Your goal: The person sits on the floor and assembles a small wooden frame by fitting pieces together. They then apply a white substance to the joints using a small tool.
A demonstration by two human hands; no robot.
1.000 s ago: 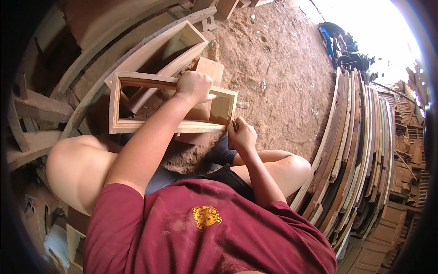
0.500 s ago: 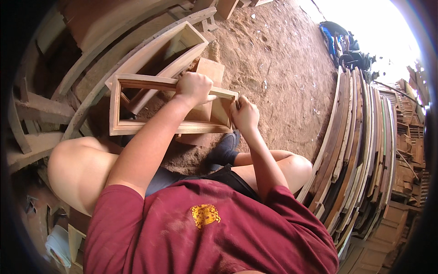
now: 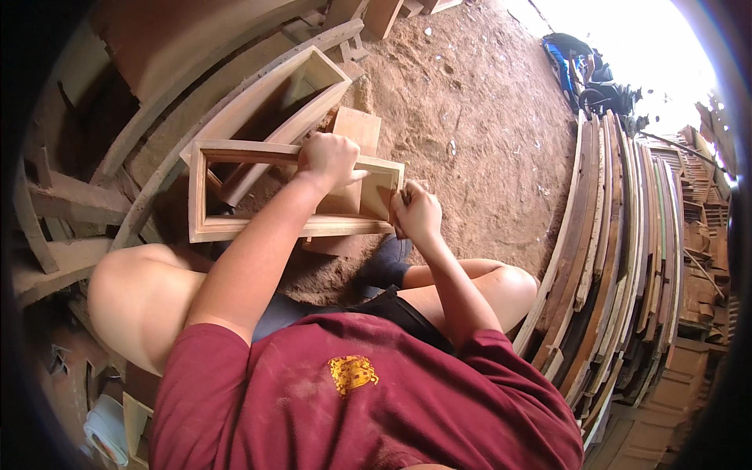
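Note:
A long, pale wooden frame [image 3: 223, 228], open through the middle and deep like a shallow box, lies crosswise in front of me. My left hand [image 3: 329, 160] is closed over its far rail, steadying it. At the frame's right end my right hand [image 3: 420, 211] grips a thin brown sheet [image 3: 399, 225] that looks like sandpaper and presses it against the end piece. Only the sheet's edges show past my fingers. Beneath the frame is a wooden board [image 3: 359, 127], its far end sticking out.
A second open wooden box [image 3: 294, 125] rests just beyond, at the left. Curved-looking timber pieces [image 3: 157, 200] crowd the left side. Long planks [image 3: 603, 258] are stacked at the right. Dirt ground [image 3: 478, 117] stretches ahead, with a dark and blue heap [image 3: 576, 70] at the far right.
My right hand has shifted slightly nearer to me along the frame's end, and more of the brown sheet shows. My left hand keeps its hold on the far rail.

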